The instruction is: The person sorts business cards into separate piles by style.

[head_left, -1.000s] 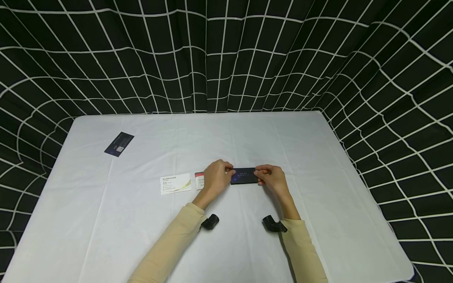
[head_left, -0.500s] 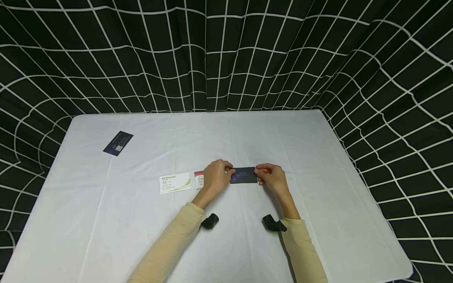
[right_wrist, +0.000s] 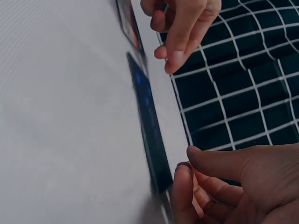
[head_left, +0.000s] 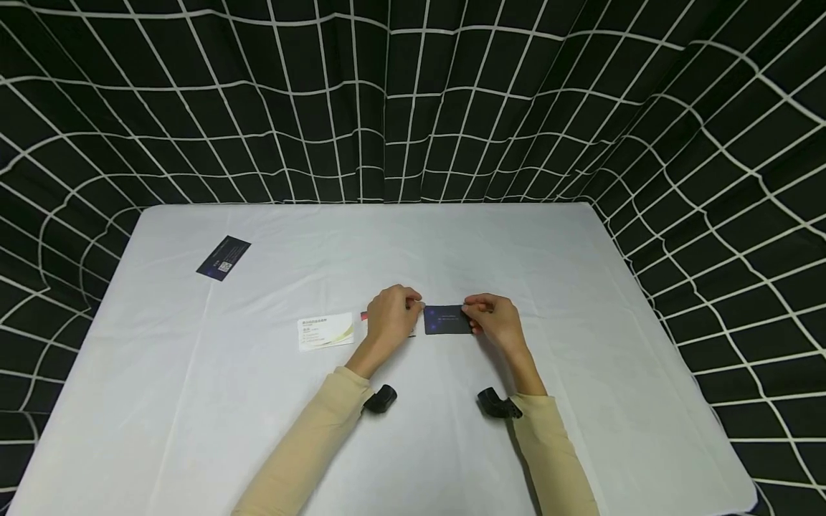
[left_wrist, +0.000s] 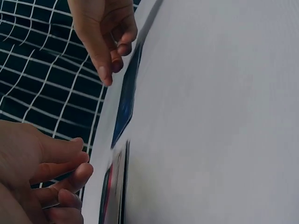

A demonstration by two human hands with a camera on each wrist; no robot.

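Note:
A dark blue business card lies on the white table between my two hands. My left hand hovers over a white business card with a red band, hiding most of it in the head view. Its thumb and fingers are loosely bent, with nothing between them, just off the dark card's left edge. At the opposite end, my right hand has its thumb overlapping the card in the head view. The right wrist view shows those fingers loosely bent beside the card's near end, without a grip on it.
Left of the red-banded card lies a white business card with a yellow-green curve. Another dark business card, bearing a QR code, lies slanted at the far left. A black curtain with a white grid hangs behind the table.
My fingers have come off the dark card, which both hands held at its ends. The left fingertips are now apart from its edge. The view has shifted slightly.

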